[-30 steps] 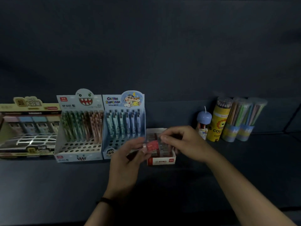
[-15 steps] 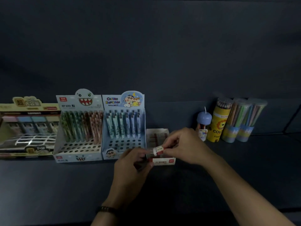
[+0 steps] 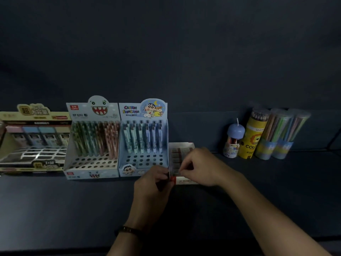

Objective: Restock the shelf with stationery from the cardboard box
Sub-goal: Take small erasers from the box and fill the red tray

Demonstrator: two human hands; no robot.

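- My left hand (image 3: 151,183) sits at about 6 o'clock from the blue cartoon pen display (image 3: 143,139), fingers curled around a small dark item with a red end (image 3: 171,179); too dim for me to name it.
- My right hand (image 3: 200,166) reaches in from 4 o'clock and pinches a small eraser-like piece (image 3: 175,172) between thumb and fingertips, at the front edge of the small white tray (image 3: 181,145).
- That tray rests on the dark shelf (image 3: 73,209), touching the right side of the blue pen display; rows of small wrapped pieces (image 3: 180,152) fill its back half.
- At 9 o'clock from the blue display stands the shark-mouth pen display (image 3: 92,141), its back rows full of green and pinkish pens, its front holes bare.
- Further toward 9 o'clock lies a yellow-trimmed display box (image 3: 33,139) with pastel items in a row.
- At 2 o'clock from my right hand: a small blue-capped container (image 3: 233,141), a yellow lion pencil tube (image 3: 251,137) and two clear pencil tubs (image 3: 280,133), clustered together and well apart from the tray.
- A dark bracelet (image 3: 127,230) rings my left wrist.
- I cannot see the cardboard box from here.
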